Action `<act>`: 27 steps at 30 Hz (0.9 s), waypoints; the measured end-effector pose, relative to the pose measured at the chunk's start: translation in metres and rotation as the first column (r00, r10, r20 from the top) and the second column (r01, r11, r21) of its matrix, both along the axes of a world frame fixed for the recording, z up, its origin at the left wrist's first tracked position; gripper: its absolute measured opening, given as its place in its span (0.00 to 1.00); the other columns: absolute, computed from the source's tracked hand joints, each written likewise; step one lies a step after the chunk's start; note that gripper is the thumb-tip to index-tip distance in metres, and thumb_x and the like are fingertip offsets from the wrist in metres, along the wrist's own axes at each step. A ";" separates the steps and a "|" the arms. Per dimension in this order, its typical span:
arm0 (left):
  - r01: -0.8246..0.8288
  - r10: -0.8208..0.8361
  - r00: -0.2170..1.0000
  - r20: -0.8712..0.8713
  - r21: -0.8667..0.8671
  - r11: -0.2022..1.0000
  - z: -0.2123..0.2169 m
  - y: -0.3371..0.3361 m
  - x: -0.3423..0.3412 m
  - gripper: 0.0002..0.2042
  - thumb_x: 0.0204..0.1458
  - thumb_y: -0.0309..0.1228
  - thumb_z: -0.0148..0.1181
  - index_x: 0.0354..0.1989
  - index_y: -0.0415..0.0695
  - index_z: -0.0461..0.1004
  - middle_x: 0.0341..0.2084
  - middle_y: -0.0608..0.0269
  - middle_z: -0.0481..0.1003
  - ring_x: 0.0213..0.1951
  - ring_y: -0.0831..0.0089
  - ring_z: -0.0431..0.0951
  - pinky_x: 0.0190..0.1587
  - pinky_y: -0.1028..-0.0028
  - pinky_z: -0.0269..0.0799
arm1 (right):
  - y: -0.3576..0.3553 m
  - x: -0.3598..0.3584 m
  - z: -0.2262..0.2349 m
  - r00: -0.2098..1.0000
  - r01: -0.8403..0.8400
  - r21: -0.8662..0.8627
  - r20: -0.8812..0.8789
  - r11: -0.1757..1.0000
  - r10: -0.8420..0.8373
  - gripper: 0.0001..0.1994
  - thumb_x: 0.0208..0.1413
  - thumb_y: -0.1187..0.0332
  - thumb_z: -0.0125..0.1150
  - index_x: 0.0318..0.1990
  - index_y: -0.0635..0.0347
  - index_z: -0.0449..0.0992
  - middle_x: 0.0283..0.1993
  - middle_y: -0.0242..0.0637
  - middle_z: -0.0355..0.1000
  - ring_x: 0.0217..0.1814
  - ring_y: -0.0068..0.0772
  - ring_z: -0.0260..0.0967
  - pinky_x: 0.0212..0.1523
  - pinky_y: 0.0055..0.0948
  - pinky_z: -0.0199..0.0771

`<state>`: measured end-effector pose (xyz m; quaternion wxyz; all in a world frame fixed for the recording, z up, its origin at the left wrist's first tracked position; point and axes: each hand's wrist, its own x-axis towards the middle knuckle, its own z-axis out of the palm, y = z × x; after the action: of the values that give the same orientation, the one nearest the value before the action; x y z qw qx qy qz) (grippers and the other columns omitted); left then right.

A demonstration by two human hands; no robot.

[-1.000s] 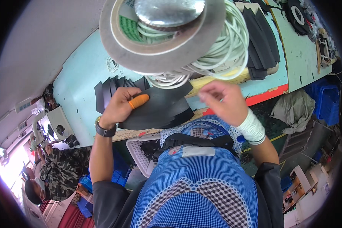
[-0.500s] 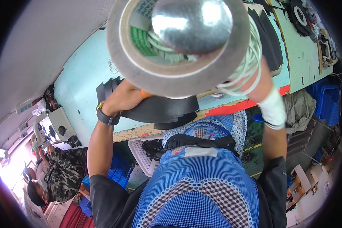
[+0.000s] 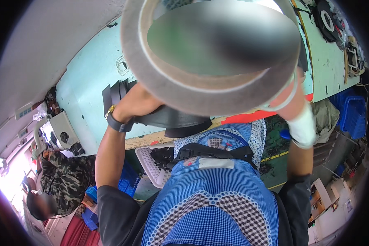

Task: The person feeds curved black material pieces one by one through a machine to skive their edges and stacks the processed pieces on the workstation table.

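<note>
A large grey-beige ring (image 3: 151, 82), close to the camera, covers the upper middle of the view. Inside it sits a blurred shiny oval (image 3: 221, 39) whose kind I cannot tell. My left hand (image 3: 137, 102) rests on curved black sheets (image 3: 176, 119) at the bench's near edge; its fingers are hidden behind the ring. To the right, my right hand (image 3: 289, 98) is blurred and mostly covered by the ring, with a white wrap (image 3: 302, 129) around the wrist. A pale cord loop (image 3: 292, 96) crosses that hand; whether it is held is hidden.
A thin white cord coil (image 3: 121, 65) lies on the pale green bench (image 3: 86, 90). Below stand a white basket (image 3: 145, 168) with dark pieces and, farther right, blue crates (image 3: 352, 112). A co-worker in camouflage (image 3: 69, 180) is at the left.
The ring and its shiny oval look larger and sit farther right. Most of the pale cord bundle beside the right hand is out of sight. My right arm has shifted slightly right.
</note>
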<state>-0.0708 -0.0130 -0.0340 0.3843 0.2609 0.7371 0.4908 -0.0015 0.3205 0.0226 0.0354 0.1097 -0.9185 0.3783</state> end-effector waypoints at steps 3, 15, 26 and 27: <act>-0.010 0.010 0.994 0.107 -0.001 1.000 -0.021 -0.029 -0.006 0.19 0.53 0.29 0.65 0.52 0.36 0.74 0.48 0.51 0.77 0.50 0.63 0.77 0.55 0.67 0.70 | 0.014 0.007 0.048 0.935 0.318 0.121 -0.202 0.940 -0.290 0.04 0.51 0.78 0.65 0.35 0.66 0.81 0.36 0.40 0.79 0.34 0.33 0.76 0.36 0.25 0.74; -0.050 0.073 0.992 -0.103 0.212 0.976 -0.002 0.011 -0.006 0.15 0.55 0.30 0.60 0.50 0.38 0.75 0.48 0.50 0.77 0.48 0.62 0.78 0.54 0.67 0.70 | -0.007 0.003 -0.023 0.999 -0.049 -0.009 -0.024 0.999 0.048 0.11 0.48 0.69 0.68 0.39 0.64 0.79 0.32 0.44 0.77 0.33 0.46 0.75 0.36 0.35 0.75; -0.108 0.108 0.994 0.008 -0.003 0.994 -0.028 -0.026 -0.002 0.16 0.56 0.26 0.59 0.53 0.37 0.73 0.50 0.57 0.76 0.52 0.67 0.76 0.59 0.69 0.69 | 0.000 0.008 -0.027 0.996 0.007 0.123 -0.089 0.992 0.004 0.14 0.50 0.66 0.66 0.40 0.68 0.77 0.33 0.46 0.76 0.37 0.48 0.73 0.41 0.39 0.74; 0.139 -0.270 0.695 -0.667 -0.243 0.960 -0.020 -0.015 -0.004 0.13 0.57 0.27 0.57 0.50 0.39 0.75 0.48 0.57 0.77 0.48 0.68 0.77 0.53 0.71 0.71 | -0.006 0.005 -0.030 0.999 0.020 0.040 -0.034 0.999 -0.019 0.15 0.50 0.66 0.66 0.41 0.67 0.76 0.34 0.46 0.76 0.36 0.49 0.73 0.41 0.39 0.74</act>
<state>-0.0752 -0.0284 -0.0539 0.1537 0.4717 0.8330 0.2449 0.0036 0.3145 -0.0079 0.0523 0.1077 -0.9262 0.3576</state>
